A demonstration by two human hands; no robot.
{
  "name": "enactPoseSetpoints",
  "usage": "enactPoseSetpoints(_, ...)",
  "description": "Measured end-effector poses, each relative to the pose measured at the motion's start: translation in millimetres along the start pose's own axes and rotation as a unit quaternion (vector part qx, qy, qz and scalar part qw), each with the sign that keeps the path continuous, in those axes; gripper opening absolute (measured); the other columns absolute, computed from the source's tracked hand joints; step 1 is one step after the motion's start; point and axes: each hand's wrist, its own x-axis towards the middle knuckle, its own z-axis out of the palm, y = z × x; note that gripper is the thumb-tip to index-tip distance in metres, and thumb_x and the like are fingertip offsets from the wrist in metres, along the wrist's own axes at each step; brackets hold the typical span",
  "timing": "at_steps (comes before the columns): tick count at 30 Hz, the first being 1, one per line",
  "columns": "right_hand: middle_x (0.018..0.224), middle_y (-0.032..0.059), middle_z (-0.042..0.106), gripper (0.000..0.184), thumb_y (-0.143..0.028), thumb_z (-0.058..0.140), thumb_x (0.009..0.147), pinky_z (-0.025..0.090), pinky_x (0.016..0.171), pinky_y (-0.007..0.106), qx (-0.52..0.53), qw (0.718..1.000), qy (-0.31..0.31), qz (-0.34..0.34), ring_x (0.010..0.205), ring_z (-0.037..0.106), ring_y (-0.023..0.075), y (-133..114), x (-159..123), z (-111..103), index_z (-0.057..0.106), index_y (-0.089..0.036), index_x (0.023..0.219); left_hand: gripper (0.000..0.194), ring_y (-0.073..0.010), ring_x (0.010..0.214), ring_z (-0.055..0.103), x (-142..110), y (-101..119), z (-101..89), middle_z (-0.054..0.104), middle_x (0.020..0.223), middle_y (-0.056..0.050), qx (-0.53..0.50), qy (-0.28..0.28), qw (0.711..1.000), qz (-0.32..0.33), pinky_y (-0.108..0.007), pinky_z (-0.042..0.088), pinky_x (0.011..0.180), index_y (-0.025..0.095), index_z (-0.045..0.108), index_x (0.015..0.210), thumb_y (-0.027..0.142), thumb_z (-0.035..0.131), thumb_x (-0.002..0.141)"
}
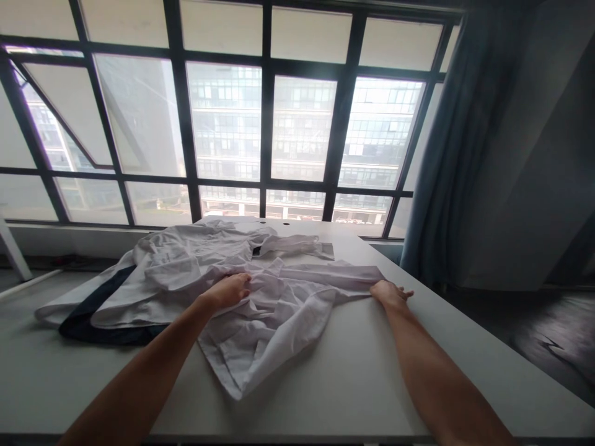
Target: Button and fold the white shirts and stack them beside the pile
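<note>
A rumpled white shirt (274,322) lies spread on the white table, one sleeve (334,279) stretched toward the right. Closed on the fabric near the shirt's middle is my left hand (231,289). At the sleeve's far end, my right hand (389,293) pinches the cuff, with a couple of fingers sticking out to the right. Where fingertips meet cloth is partly hidden in both hands. Behind and to the left lies a heap of other white garments (186,248). A dark navy cloth (106,310) shows from under that heap.
The white table (353,396) has its right edge running diagonally past my right arm. Large black-framed windows (267,124) stand behind it, one pane tilted at the left. A grey-blue curtain (450,155) hangs at the right. White metal legs (13,248) show at the far left.
</note>
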Motion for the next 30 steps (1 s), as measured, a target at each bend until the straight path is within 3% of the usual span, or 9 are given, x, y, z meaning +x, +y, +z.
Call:
enactPoseSetpoints(2,0.120,0.0349,0.063,0.029,-0.016,0.065,0.083,0.032,0.101,0.072,-0.024,0.999,-0.014,-0.015,0.121,0.057,0.0489,-10,-4,-1,0.076,-0.005,0.108,0.046,-0.0307,0.132,0.054,-1,8,-2.5,0.059,0.141,-0.017,0.000,0.013,1.000,0.008,-0.042,0.038,0.113,0.012,0.058,0.131,0.024,0.066,0.087)
enactPoseSetpoints(7,0.126,0.0148,0.068,0.028,-0.027,0.059,0.094,0.045,0.102,0.039,0.053,0.961,-0.067,-0.264,0.116,0.062,0.0288,-75,-42,16,0.076,-0.018,0.114,0.015,-0.0257,0.106,0.062,-6,30,-19.5,0.069,0.109,-0.009,-0.016,0.042,0.994,0.100,-0.036,0.046,0.098,0.017,0.072,0.094,0.029,0.068,0.086)
enactPoseSetpoints(11,0.081,0.0052,0.072,0.030,-0.037,0.058,0.094,0.046,0.062,0.025,0.167,0.878,-0.245,-0.375,0.070,0.063,0.0168,-109,-75,29,0.078,-0.015,0.089,0.023,-0.0191,0.073,0.064,-9,33,-23.5,0.070,0.079,-0.003,-0.108,-0.150,0.977,0.110,-0.027,0.049,0.069,0.017,0.075,0.086,0.039,0.076,0.079)
enactPoseSetpoints(13,0.067,0.0016,0.065,0.039,-0.046,0.058,0.093,0.037,0.053,0.022,0.189,0.846,-0.304,-0.394,0.058,0.054,0.0127,-115,-86,28,0.075,-0.013,0.079,0.028,-0.0210,0.080,0.066,-9,30,-20.0,0.071,0.087,-0.003,-0.106,-0.190,0.969,0.113,-0.027,0.049,0.071,0.019,0.077,0.090,0.041,0.081,0.072)
enactPoseSetpoints(15,0.066,0.0001,0.062,0.046,-0.054,0.059,0.091,0.034,0.051,0.021,0.193,0.820,-0.343,-0.417,0.058,0.050,0.0108,-118,-95,22,0.074,-0.013,0.079,0.033,-0.0243,0.094,0.065,-8,27,-15.1,0.070,0.101,-0.004,-0.072,-0.157,0.977,0.124,-0.029,0.051,0.080,0.023,0.078,0.096,0.041,0.083,0.069)
enactPoseSetpoints(21,0.085,0.0032,0.072,0.049,-0.062,0.071,0.081,0.042,0.058,0.021,0.165,0.758,-0.411,-0.478,0.072,0.061,0.0149,-132,-123,-1,0.079,-0.018,0.101,0.019,-0.0225,0.097,0.064,-3,31,-3.3,0.069,0.109,-0.007,0.011,-0.101,0.986,0.134,-0.027,0.049,0.082,0.020,0.077,0.095,0.015,0.067,0.079)
enactPoseSetpoints(24,0.079,0.0032,0.071,0.048,-0.062,0.073,0.081,0.040,0.055,0.023,0.136,0.779,-0.362,-0.494,0.066,0.059,0.0149,-135,-123,-6,0.080,-0.019,0.100,0.018,-0.0231,0.091,0.067,0,31,-1.1,0.072,0.103,-0.009,0.018,-0.045,0.992,0.115,-0.028,0.048,0.079,0.017,0.076,0.096,0.018,0.058,0.090)
enactPoseSetpoints(27,0.074,0.0054,0.071,0.046,-0.060,0.067,0.089,0.039,0.058,0.025,0.082,0.874,-0.192,-0.440,0.063,0.060,0.0162,-126,-100,-3,0.079,-0.017,0.093,0.022,-0.0259,0.087,0.068,2,24,-2.0,0.074,0.095,-0.013,0.027,0.043,0.997,0.057,-0.033,0.049,0.078,0.015,0.075,0.093,0.025,0.055,0.095)
enactPoseSetpoints(30,0.084,0.0115,0.075,0.044,-0.052,0.054,0.100,0.043,0.067,0.029,0.008,0.952,0.001,-0.307,0.076,0.067,0.0224,-106,-66,5,0.077,-0.015,0.097,0.022,-0.0255,0.086,0.068,4,17,-6.0,0.073,0.098,-0.014,0.027,0.111,0.993,0.033,-0.033,0.049,0.075,0.014,0.075,0.091,0.023,0.055,0.094)
